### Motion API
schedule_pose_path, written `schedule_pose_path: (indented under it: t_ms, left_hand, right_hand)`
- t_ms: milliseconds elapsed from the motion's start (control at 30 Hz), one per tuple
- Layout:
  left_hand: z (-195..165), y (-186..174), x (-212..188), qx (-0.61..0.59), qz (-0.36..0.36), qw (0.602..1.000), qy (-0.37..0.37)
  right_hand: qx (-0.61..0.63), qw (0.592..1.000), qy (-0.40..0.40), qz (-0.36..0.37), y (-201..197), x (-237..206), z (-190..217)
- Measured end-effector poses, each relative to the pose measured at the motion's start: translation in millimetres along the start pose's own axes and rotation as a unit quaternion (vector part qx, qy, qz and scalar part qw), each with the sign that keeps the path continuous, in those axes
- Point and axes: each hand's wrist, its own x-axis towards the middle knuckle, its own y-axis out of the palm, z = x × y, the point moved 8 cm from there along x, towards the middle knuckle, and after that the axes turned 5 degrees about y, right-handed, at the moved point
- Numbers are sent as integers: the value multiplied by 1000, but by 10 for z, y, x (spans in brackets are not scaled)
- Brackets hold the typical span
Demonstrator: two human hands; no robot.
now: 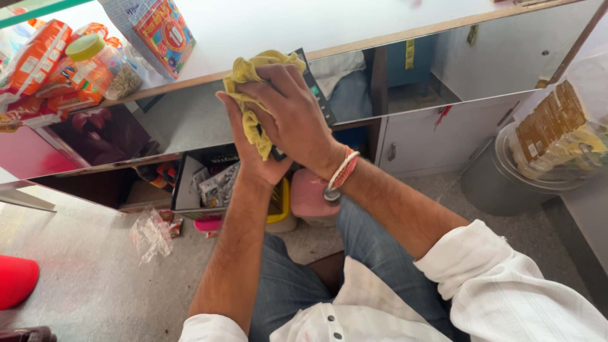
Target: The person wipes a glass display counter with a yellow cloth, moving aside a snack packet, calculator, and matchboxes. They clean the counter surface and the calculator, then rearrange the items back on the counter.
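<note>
Fingers of right hand [288, 117] pressed over yellow cloth [253, 82], wiping dark flat device [318, 88]; left hand [250, 152] cups it beneath. Wiping appears midway; result hidden.

Lighting: you have bright, even daylight, strongest at upper right, where the white laminate worktop [285, 22] washes out to near-blank glare. Shadows: soft only; the open dark shelf recess beneath the worktop [107, 136] falls dim, detail there hard to read. Focus: your centre is sharp. Distortion: wide-angle bending at the edges; the crinkled clear plastic bag of tan packets [557, 136] and the red rounded object at lower left [16, 278] look stretched and slightly soft.
</note>
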Motion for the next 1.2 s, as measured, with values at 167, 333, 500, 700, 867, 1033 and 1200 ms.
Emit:
schedule_pose_path:
  t_ms: [167,333,500,700,867,1033,1200]
  left_hand:
    - [-32,79,-21,-15,36,999,-9]
    - [-13,242,-44,-29,95,995,-1]
    - [46,97,-44,-27,-30,999,-29]
    - [-46,105,-100,-49,34,998,-8]
    - [41,8,-157,-50,-18,998,-21]
    - [44,145,-82,-95,17,995,-3]
    - [-59,176,-98,-31,42,999,6]
  right_hand:
    - [-89,995,-34,16,-24,74,-56]
    - [-104,992,74,5,-171,53,-376]
    - [-66,998,-11,4,45,93,-73]
    - [22,998,-17,55,23,49,115]
    - [26,993,-47,110,18,55,145]
    - [-22,997,-52,49,-4,141,-42]
    - [-59,997,39,-3,-107,139,-438]
